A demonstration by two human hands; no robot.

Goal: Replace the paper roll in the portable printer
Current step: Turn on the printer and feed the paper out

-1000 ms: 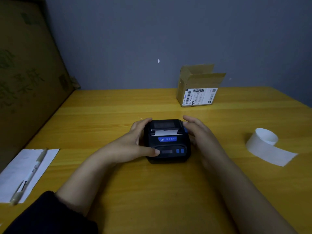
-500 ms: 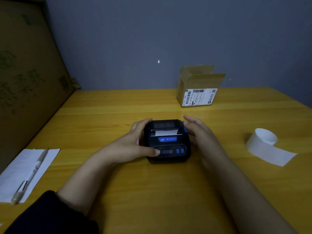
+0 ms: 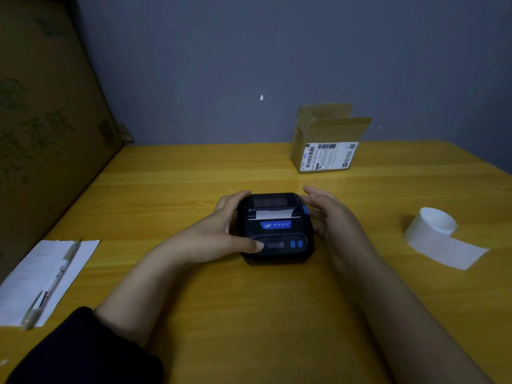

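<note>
Head view, frame centre: left hand (image 3: 221,234) grips the portable printer (image 3: 277,228) steady while right hand (image 3: 329,217), fingers open, should press the blue side latch (image 3: 305,209) squarely.

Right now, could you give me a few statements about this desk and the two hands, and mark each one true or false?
1. The left hand holds the portable printer, thumb on its front. True.
2. A strip of white paper sticks out of the printer. True.
3. The loose paper roll lies left of the printer. False: it lies to the right.
4. The cardboard box is taped shut. False: its flaps stand open.
5. The pen lies on a white sheet. True.
</note>
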